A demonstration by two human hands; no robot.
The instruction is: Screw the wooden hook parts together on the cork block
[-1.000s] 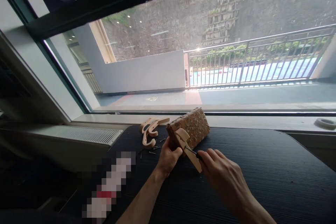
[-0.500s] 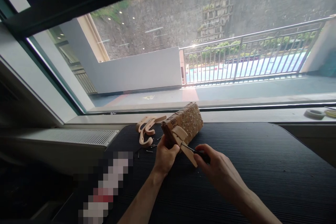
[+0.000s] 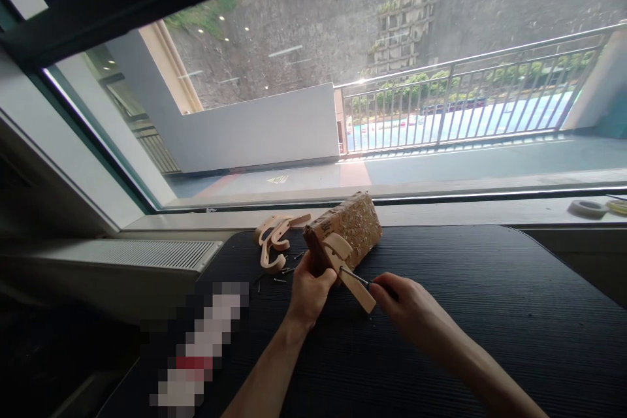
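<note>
My left hand is closed around the near end of a rough brown block, tilted above the black table. Its thumb presses by a pale wooden hook, which lies against the block's end face. My right hand grips a screwdriver by its dark handle, mostly covered by the fingers. The shaft points left, and its tip meets the hook near my left thumb; the screw head is too small to make out.
Several loose wooden hooks lie at the table's far left, with screws scattered near them. A blurred pale strip is on the left. Behind the table runs a windowsill bearing a tape roll.
My right hand's grip has shifted slightly right along the screwdriver, and the fingers are more closed around the handle. The block and hook have moved slightly right.
</note>
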